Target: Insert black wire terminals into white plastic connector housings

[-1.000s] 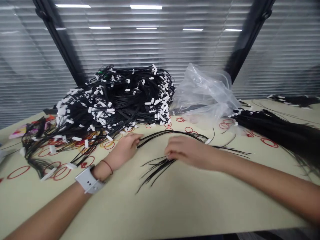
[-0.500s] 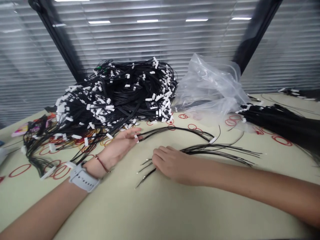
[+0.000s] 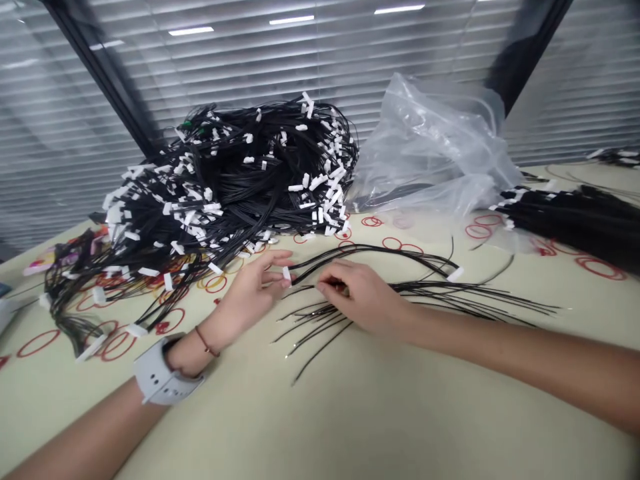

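Observation:
My left hand (image 3: pixel 253 290) pinches a white connector (image 3: pixel 287 275) between thumb and fingertips. From this connector a bundle of black wires (image 3: pixel 360 248) arcs right to a second white connector (image 3: pixel 455 273) lying on the table. My right hand (image 3: pixel 357 293) is closed, thumb against index finger, just right of the held connector. One thin black wire (image 3: pixel 299 291) comes out of its fingertips, its end pointing at my left hand. Beneath the right hand, loose black wires (image 3: pixel 320 330) with bare metal tips fan out on the table; their other ends spread to the right.
A large heap of black cables with white connectors (image 3: pixel 250 180) stands at the back left. Behind my hands to the right lies a clear plastic bag (image 3: pixel 435 147). A thick black wire bundle (image 3: pixel 575 220) lies far right. Red rings (image 3: pixel 373 221) are printed on the tabletop (image 3: pixel 400 413).
My right hand has lifted off the loose wires and now pinches one near the left hand's connector. The loose wire tips have fanned out. The view has tilted slightly.

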{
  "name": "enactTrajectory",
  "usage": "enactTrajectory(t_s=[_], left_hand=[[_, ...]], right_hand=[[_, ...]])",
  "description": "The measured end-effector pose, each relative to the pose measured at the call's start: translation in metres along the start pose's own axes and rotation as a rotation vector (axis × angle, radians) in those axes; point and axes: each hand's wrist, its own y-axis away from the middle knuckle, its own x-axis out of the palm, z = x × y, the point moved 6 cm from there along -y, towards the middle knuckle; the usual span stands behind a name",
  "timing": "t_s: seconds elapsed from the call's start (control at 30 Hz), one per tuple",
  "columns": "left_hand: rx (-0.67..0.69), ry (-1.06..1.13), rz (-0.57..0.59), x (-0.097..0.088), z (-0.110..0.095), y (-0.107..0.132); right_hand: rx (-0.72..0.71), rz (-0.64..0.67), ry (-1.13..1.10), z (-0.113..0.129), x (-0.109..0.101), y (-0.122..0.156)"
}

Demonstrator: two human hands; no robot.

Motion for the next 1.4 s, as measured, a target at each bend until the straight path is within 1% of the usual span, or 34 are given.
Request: enactTrajectory(t_s=[0.1,0.17,0.23,0.37,0.43,0.57,0.7,0.83,0.97,1.1,1.23,1.4], left_hand=[[-0.085,0.025,0.051,0.003,0.003,0.001],[-0.116,0.035,0.079,0.003,0.003,0.002],[-0.096,0.027,0.071,0.001,0.001,0.003],[-0.026,-0.022,0.055,-0.002,-0.001,0.005],[-0.024,-0.027,0.077,0.000,0.000,0.005],[-0.035,0.034,0.106,0.006,-0.002,0.007],[-0.098,0.096,0.095,0.011,-0.004,0.008],[-0.110,0.129,0.107,0.013,-0.003,0.008],[-0.134,0.167,0.058,0.010,0.002,0.007],[-0.156,0.213,0.029,0.009,0.003,0.008],[-0.170,0.213,0.029,0.010,0.002,0.008],[-0.159,0.149,0.016,0.010,-0.001,0.007]], right_hand=[[0.050,-0.037,-0.024,-0.006,-0.006,0.001],[0.069,-0.059,-0.036,-0.010,-0.007,0.001],[0.072,-0.071,-0.037,-0.012,-0.006,0.001],[0.012,-0.059,0.044,-0.009,-0.003,0.003],[0.004,-0.064,0.064,-0.008,-0.003,0.005],[0.042,-0.086,0.027,-0.011,-0.005,0.006],[0.026,-0.092,0.034,-0.013,-0.004,0.005],[0.012,-0.090,0.028,-0.013,-0.003,0.005],[0.039,-0.119,0.038,-0.013,-0.005,0.007],[0.055,-0.119,0.053,-0.013,-0.006,0.007],[0.063,-0.113,0.052,-0.013,-0.006,0.006],[0.047,-0.105,0.054,-0.012,-0.005,0.007]])
